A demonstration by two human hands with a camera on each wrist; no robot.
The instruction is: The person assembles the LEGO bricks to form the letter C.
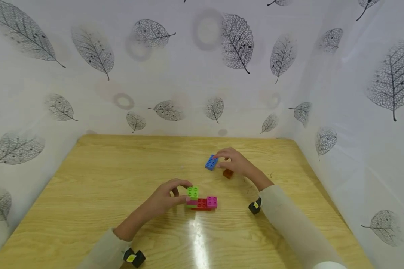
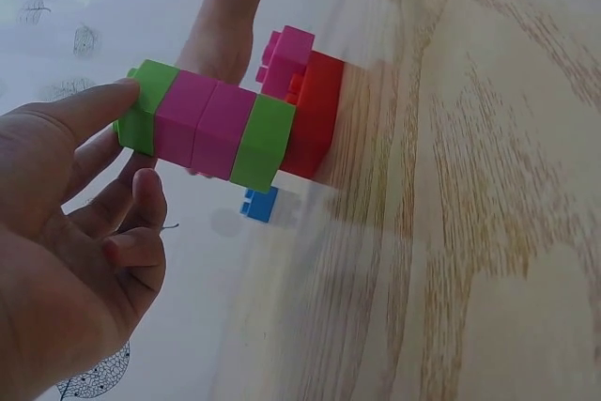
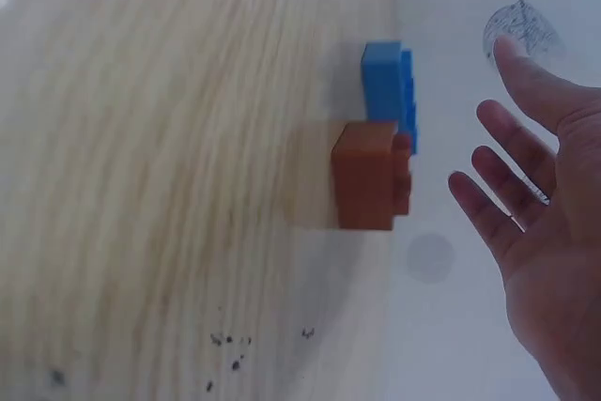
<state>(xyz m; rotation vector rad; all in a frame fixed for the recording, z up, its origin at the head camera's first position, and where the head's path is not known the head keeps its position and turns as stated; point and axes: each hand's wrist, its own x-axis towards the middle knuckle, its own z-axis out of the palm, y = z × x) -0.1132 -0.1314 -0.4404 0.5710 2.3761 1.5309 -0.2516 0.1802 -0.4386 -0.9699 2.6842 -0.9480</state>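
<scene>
Head view puts your left hand near the middle of the surface, gripping the top of a brick tower between thumb and index finger. Left wrist view shows you that tower side on: green at the top, two pink layers beneath, then green again at the bottom. It stands upright on the left end of a long red brick. A separate pink brick sits on the right end of that red one, with bare red studs between it and your tower.

Your right hand is open, fingers spread and holding nothing, to the right of the middle and toward the far edge of the surface. Below your fingertips is a blue brick, studs up; a brown brick lies near it, apart from it, a little closer to the right edge and partly hidden by your hand. Right wrist view shows you a gap between your fingers and both bricks.

You wear pale sleeves, and a small black box is at your left wrist. Beyond the far edge hangs a white cloth printed with dark leaves.
</scene>
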